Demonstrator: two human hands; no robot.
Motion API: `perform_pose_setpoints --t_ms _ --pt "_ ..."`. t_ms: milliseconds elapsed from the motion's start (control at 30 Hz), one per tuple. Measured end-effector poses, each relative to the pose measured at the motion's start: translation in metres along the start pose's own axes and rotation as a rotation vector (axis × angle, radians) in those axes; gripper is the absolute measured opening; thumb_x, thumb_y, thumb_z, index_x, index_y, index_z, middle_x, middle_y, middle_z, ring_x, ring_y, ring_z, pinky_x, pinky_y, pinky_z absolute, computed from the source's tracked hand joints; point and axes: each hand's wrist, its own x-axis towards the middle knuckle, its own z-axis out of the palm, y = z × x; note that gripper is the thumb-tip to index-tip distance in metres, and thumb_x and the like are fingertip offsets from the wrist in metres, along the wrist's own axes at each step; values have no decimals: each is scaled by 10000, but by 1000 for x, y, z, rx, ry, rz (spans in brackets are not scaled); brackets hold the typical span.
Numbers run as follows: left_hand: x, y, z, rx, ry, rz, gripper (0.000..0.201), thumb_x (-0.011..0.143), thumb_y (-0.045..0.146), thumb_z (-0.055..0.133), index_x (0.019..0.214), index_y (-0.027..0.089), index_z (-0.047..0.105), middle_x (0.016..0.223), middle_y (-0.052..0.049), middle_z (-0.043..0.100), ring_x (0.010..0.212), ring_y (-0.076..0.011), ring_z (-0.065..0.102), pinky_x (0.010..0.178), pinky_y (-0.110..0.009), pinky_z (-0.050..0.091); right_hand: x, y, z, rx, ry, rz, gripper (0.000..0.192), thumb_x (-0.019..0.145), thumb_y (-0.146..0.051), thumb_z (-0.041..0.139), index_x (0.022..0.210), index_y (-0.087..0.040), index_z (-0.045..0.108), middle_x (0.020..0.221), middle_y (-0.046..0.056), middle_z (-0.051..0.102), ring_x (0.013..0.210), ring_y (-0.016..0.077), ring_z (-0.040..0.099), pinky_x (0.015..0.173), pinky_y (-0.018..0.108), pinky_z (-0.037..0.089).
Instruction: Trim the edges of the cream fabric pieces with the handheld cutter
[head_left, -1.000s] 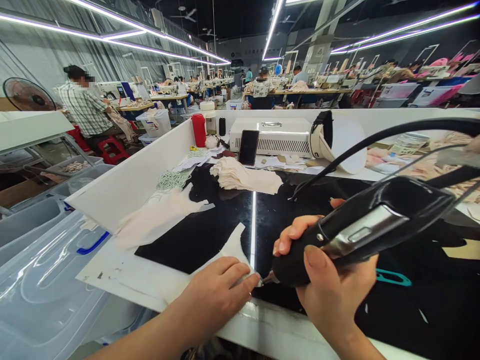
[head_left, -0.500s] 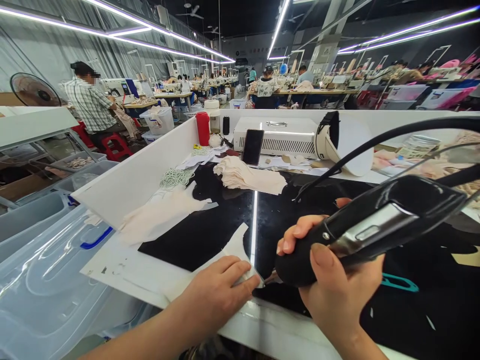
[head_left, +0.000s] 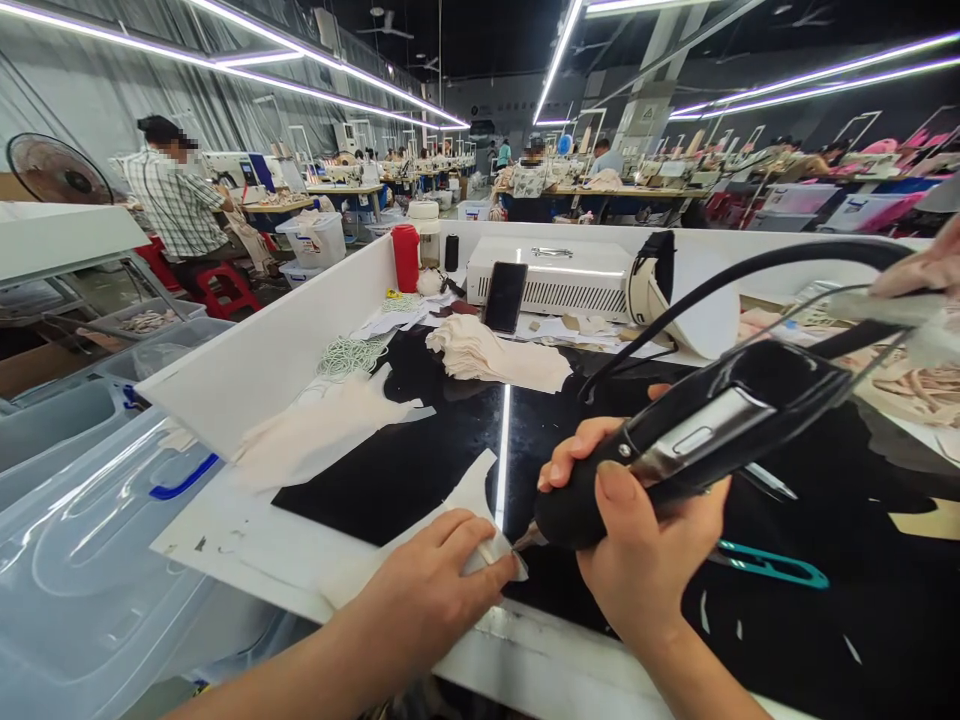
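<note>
My left hand (head_left: 431, 575) is closed on a white cut fabric piece (head_left: 469, 490) at the front of the black work surface, fingers and thumb bunched at its right edge. In my right hand (head_left: 645, 550) is a black corded hand tool (head_left: 697, 440) with a silver lever, fingers wrapped round its rounded front end. The tool's narrow metal tip (head_left: 529, 537) meets or nearly meets the fabric edge beside my left fingertips; exact contact cannot be told. Turquoise thread snips (head_left: 780, 565) lie right of my right hand.
Stacked cream fabric pieces (head_left: 495, 355) lie at the back, others (head_left: 315, 430) at left. A phone (head_left: 505, 297) leans against a white vented box (head_left: 574, 275). The tool's black cable (head_left: 750, 262) arches overhead. Another person's hand (head_left: 926, 265) reaches in at right. Low white walls (head_left: 277, 320) edge the table.
My right hand and the tool have shifted slightly left and down, uncovering more of the snips. Another person's hand with something translucent has entered at right. My left hand stays on the fabric.
</note>
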Motion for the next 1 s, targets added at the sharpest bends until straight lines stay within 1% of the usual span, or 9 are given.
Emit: perform_pose_setpoints --t_ms 200,367,500,633,767,833,900,967,1000 --pt "-2 0 0 3 -14 -41 268 1041 84 534 1259 140 679 1138 -155 616 1087 -260 637 950 -396 640 1 -1 2 -22 1 15 317 938 -227 766 1135 -293 526 864 -56 694 603 139 661 520 284 567" --pt "-2 1 1 -1 -15 -40 241 1033 75 548 1218 146 685 1133 -141 621 1086 -245 637 960 -378 632 4 0 6 -24 36 -2 318 916 -273 783 1094 -287 520 853 -64 690 593 138 655 547 299 573" --pt "-2 7 2 -7 11 -27 233 1055 90 512 1212 132 679 1114 -148 632 1069 -245 651 938 -375 633 0 -2 6 -20 14 0 356 913 -283 792 1132 -291 512 861 -59 690 593 137 656 554 304 566" --pt "-5 15 4 0 19 -47 211 1053 106 542 1216 128 673 1120 -157 642 1062 -251 657 939 -386 635 -4 -5 4 -50 11 21 355 930 -287 776 1148 -286 496 847 -59 676 597 140 651 582 328 580" --pt "-8 23 5 40 -17 -59 234 1047 171 587 1263 113 657 1148 -172 659 1099 -288 654 935 -426 643 -5 -7 3 -45 0 32 316 938 -252 767 1129 -285 518 860 -56 680 603 138 654 556 306 560" --pt "-10 27 5 52 -30 -61 293 1050 242 612 1306 104 638 1166 -175 671 1107 -303 657 919 -430 647 -5 -9 2 -46 0 35 349 930 -270 780 1179 -291 537 857 -52 681 597 143 656 531 300 555" --pt "-10 27 3 62 -29 -60 354 1059 299 617 1341 84 615 1198 -178 682 1127 -304 658 950 -429 634 -4 -10 2 -51 7 31 444 916 -303 799 1274 -299 536 851 -47 679 589 149 654 526 311 568" --pt "-9 25 0 76 -21 -27 341 1081 296 592 1327 61 611 1199 -169 694 1152 -286 653 1029 -424 598 -4 -10 2 -54 10 26 524 905 -321 813 1341 -302 522 847 -42 675 584 153 650 524 320 579" --pt "-8 23 -1 83 -23 -6 314 1091 285 576 1306 59 615 1189 -158 700 1155 -273 651 1061 -418 578 -4 -10 1 -55 10 25 535 903 -325 816 1349 -301 522 846 -40 674 584 154 650 523 322 582"
